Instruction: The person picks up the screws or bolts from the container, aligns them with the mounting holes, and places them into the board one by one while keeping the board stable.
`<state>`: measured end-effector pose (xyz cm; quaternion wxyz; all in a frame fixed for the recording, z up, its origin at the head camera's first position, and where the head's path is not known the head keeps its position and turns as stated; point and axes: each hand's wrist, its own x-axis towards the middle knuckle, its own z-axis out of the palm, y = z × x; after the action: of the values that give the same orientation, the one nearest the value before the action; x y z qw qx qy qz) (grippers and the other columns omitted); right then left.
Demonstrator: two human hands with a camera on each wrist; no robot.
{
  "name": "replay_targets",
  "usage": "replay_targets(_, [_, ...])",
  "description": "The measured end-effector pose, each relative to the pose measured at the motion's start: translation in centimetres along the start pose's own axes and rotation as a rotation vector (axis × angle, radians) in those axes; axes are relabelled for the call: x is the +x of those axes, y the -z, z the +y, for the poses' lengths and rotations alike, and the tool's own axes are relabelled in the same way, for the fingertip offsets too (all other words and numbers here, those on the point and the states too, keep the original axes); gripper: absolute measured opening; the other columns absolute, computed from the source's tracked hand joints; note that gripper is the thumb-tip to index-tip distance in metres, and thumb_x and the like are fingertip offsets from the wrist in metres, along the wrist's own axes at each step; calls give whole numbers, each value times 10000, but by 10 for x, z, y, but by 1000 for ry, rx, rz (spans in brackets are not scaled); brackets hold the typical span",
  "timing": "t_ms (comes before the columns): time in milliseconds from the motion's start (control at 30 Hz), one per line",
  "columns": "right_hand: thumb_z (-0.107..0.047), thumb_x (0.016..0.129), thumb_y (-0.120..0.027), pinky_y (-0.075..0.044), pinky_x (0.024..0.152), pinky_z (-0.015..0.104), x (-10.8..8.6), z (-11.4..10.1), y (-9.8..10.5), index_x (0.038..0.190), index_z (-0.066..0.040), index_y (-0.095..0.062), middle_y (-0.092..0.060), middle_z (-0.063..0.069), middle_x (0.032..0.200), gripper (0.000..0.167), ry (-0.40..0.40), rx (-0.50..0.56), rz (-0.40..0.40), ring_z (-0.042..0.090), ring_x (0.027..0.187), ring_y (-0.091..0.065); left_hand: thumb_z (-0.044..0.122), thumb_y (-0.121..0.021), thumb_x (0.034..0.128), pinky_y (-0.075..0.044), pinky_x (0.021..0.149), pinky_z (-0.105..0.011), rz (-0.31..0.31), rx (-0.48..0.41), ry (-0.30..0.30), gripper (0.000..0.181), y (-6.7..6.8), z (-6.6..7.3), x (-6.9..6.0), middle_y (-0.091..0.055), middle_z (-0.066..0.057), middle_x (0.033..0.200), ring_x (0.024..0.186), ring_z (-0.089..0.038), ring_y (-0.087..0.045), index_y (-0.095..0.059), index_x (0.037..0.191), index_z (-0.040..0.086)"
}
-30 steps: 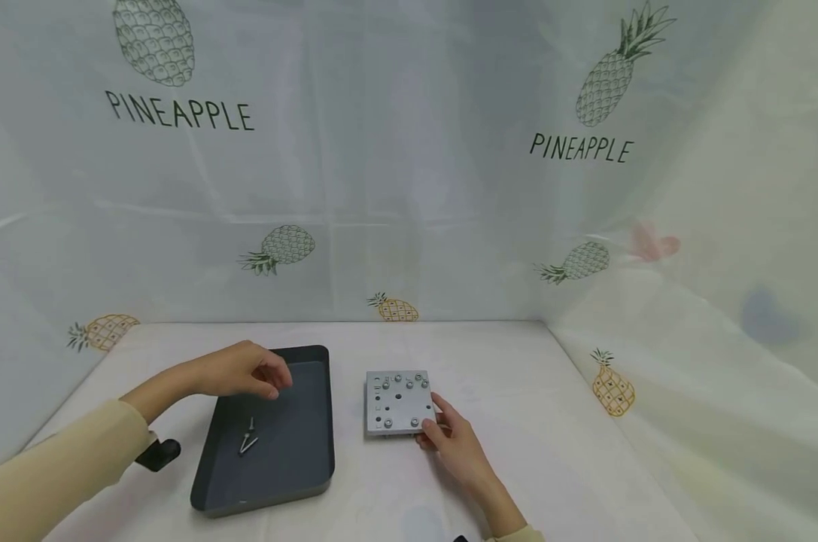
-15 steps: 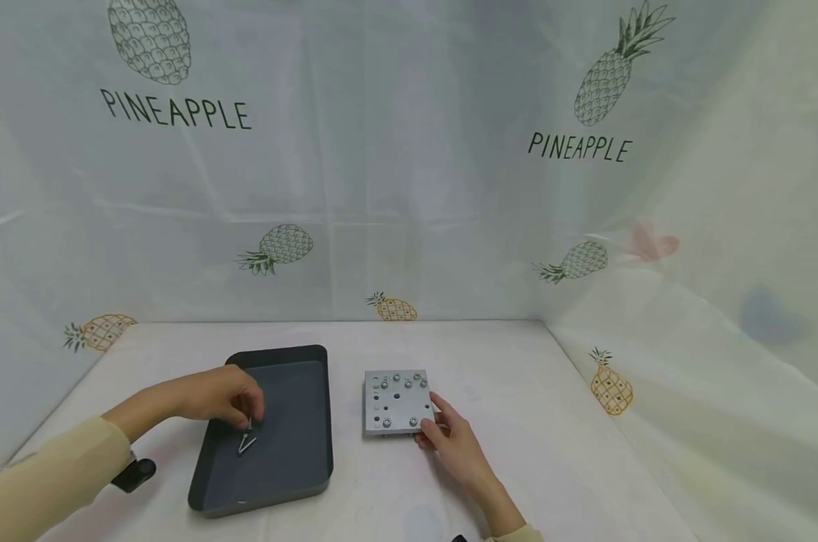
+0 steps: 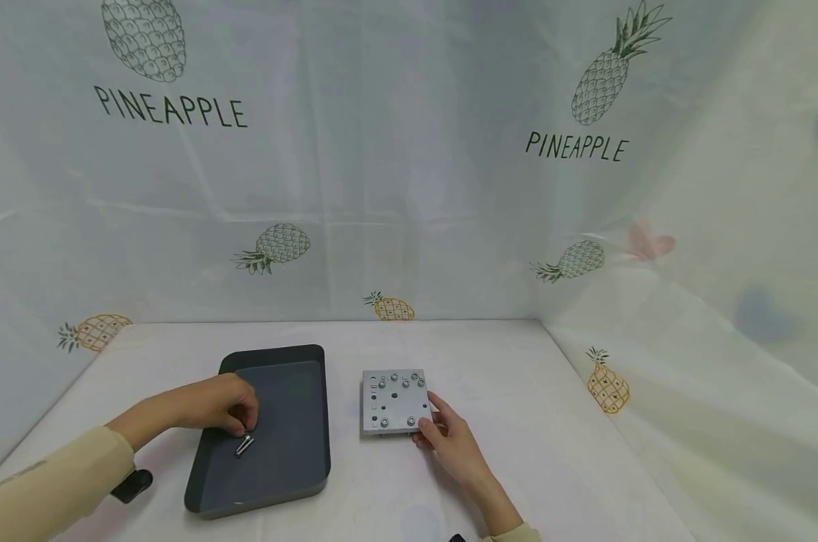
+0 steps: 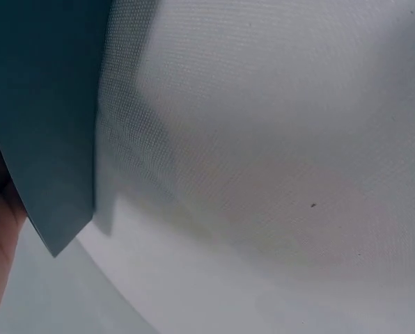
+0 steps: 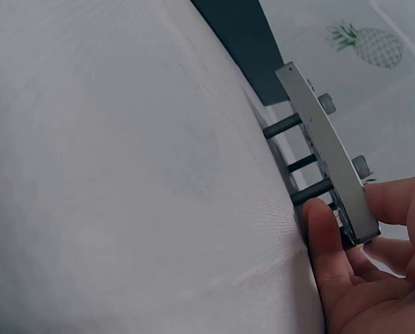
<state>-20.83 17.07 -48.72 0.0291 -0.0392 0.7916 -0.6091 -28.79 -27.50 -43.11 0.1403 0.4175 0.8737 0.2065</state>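
The biggest thing in front of me is a pale curtain [image 3: 409, 188] across the far side, with "PINEAPPLE" [image 3: 171, 107] lettered in dark capitals at the left and the same word repeated at the right. Pineapple drawings [image 3: 283, 242], some green and some orange, are scattered over it. Below spreads the white table [image 3: 503, 391].

A dark grey tray [image 3: 287, 467] lies on the left. My left forearm, in a cream sleeve [image 3: 63, 482] with a black piece [image 3: 132, 485] by the wrist, reaches in from the near left, across the tray's left wall. There my left hand [image 3: 215, 403] bends down, fingers curled, tips at the screws; I can't tell whether they pinch one.

My right hand [image 3: 452, 444] comes up from the near right, thumb and fingers closed on the near right corner of a metal plate [image 3: 402, 403], to the right of the tray. One digit is tucked under the plate's edge. Marks beside its holes are too small to read. Bolts [image 5: 283, 126] pass through it, heads on top, threaded shafts below, the plate raised off the table.

Smallest are the silver screws [image 3: 244, 446] on the tray floor, just under my left fingertips.
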Motion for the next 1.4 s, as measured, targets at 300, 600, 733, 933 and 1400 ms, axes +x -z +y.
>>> replay_targets(300, [-152, 1089, -618, -608, 844, 273, -1, -2, 0, 1648, -9, -318, -623, 180, 1224, 651, 2, 5, 5, 209, 973, -720, 127, -848, 902, -518, 653, -220, 14, 53, -45, 156, 3, -3, 3, -633, 214, 845, 744, 41, -557, -749, 902, 247])
replay_targets(600, [-149, 1085, -625, -606, 839, 263, -2, -4, 1, 1642, -15, -337, -621, 183, 1211, 642, 3, 7, 1, 201, 964, -713, 188, -781, 978, -563, 713, -248, 106, -31, -58, 56, 7, -1, 8, -712, 178, 928, 807, 18, -634, -753, 1008, 227])
replay_targets(733, [-143, 1084, -624, -609, 835, 274, -3, -4, 1, 1640, -6, -335, -620, 184, 1205, 642, 6, 13, 4, 205, 959, -716, 236, -757, 1002, -564, 747, -256, 128, -48, -13, 37, 9, 0, 12, -719, 173, 953, 839, 8, -646, -755, 1037, 222])
replay_targets(933, [-151, 1084, -626, -605, 835, 258, -2, -3, 0, 1644, -20, -337, -630, 173, 1206, 643, -9, 0, 6, 197, 966, -711, 259, -744, 1012, -568, 783, -266, 176, -89, 36, 95, 10, -1, 16, -729, 137, 993, 873, -24, -654, -760, 1073, 188])
replay_targets(1400, [-152, 1082, -633, -607, 834, 264, -2, -3, -1, 1641, -15, -340, -631, 174, 1207, 646, -1, 6, 2, 208, 969, -710, 276, -729, 1025, -566, 811, -275, 253, -130, 57, 162, 17, 6, 31, -763, 32, 1036, 909, -51, -668, -752, 1120, 147])
